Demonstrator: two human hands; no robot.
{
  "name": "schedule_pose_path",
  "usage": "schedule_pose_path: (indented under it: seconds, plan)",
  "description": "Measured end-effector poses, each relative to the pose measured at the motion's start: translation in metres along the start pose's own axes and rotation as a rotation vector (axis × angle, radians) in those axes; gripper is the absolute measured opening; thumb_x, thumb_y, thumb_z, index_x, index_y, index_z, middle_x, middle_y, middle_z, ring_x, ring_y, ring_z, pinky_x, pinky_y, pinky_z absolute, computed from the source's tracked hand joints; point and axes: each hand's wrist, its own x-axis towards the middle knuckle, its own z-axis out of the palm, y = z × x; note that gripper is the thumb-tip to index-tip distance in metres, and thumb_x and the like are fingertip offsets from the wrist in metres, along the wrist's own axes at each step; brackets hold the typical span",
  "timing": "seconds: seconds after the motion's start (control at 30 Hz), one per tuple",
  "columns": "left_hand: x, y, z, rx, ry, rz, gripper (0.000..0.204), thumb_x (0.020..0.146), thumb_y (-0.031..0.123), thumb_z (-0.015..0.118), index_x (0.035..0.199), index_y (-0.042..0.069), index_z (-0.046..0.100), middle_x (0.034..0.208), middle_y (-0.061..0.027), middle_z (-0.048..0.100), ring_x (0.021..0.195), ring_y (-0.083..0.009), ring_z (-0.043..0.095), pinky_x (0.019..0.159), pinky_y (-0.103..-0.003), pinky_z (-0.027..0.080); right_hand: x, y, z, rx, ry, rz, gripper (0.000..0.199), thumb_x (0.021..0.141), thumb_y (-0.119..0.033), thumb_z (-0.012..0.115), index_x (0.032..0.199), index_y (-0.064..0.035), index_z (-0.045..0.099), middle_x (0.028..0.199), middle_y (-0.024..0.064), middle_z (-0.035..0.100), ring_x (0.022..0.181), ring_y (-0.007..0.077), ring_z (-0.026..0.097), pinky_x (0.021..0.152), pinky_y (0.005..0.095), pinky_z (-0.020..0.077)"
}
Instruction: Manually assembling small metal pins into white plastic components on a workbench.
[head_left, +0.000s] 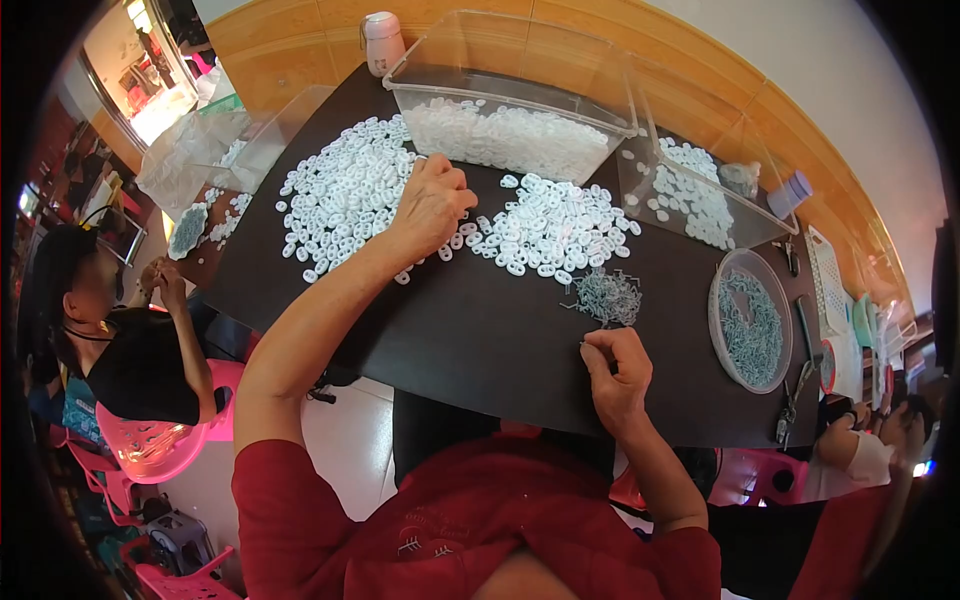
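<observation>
Dark table (460, 345), right hand (620, 378) pinched near pins (607, 296)

A pink lidded flask (383, 45) stands at the table's back edge, before a wall of glossy wood panelling (290, 42). Farther right is a lilac cup (790, 194). On the left, a co-worker in a black top (145, 365) sits on a pink plastic armchair (155, 448), with a grey step stool (182, 540) behind on the pale tiled floor (350, 435).
</observation>
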Motion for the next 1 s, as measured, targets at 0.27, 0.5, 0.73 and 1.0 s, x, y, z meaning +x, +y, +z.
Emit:
schedule_pose_path:
  seconds: [0.27,0.5,0.73,1.0]
  plan:
    - [0.002,0.001,0.000,0.124,-0.120,0.120,0.014,0.059,-0.001,0.062,0.070,0.009,0.062,0.071,-0.0049,0.052,0.082,-0.0251,0.048,0.075,-0.037,0.036,0.002,-0.004,0.003,-0.009,-0.019,-0.036,0.010,0.079,0.006,0.064,0.086,-0.0004,0.062,0.079,0.0033,0.053,0.065,0.0084,0.051,0.059,0.0225,0.0412]
    - [0.008,0.003,0.007,0.140,-0.183,0.029,0.008,0.066,0.003,0.058,0.067,0.009,0.064,0.071,-0.0065,0.055,0.086,-0.0259,0.049,0.076,-0.038,0.038,-0.002,-0.001,0.002,0.012,0.007,0.048,0.009,0.081,0.005,0.064,0.088,-0.0008,0.061,0.080,0.0014,0.055,0.069,0.0072,0.051,0.062,0.0215,0.0416]
    - [-0.001,-0.007,0.011,0.074,-0.150,-0.042,0.004,0.067,0.007,0.064,0.068,0.010,0.066,0.071,-0.0064,0.057,0.085,-0.0253,0.051,0.076,-0.037,0.040,-0.003,-0.002,0.002,0.033,-0.011,0.057,0.008,0.082,0.004,0.063,0.087,-0.0005,0.061,0.079,0.0010,0.054,0.068,0.0070,0.050,0.062,0.0215,0.0414]
    - [0.008,-0.005,0.017,0.147,-0.061,0.037,0.007,0.062,0.011,0.067,0.065,0.010,0.061,0.072,-0.0073,0.055,0.085,-0.0272,0.050,0.075,-0.040,0.040,-0.002,-0.005,0.000,-0.004,0.042,0.044,0.012,0.076,0.007,0.065,0.085,-0.0011,0.062,0.076,0.0070,0.055,0.066,0.0164,0.054,0.059,0.0277,0.0430]
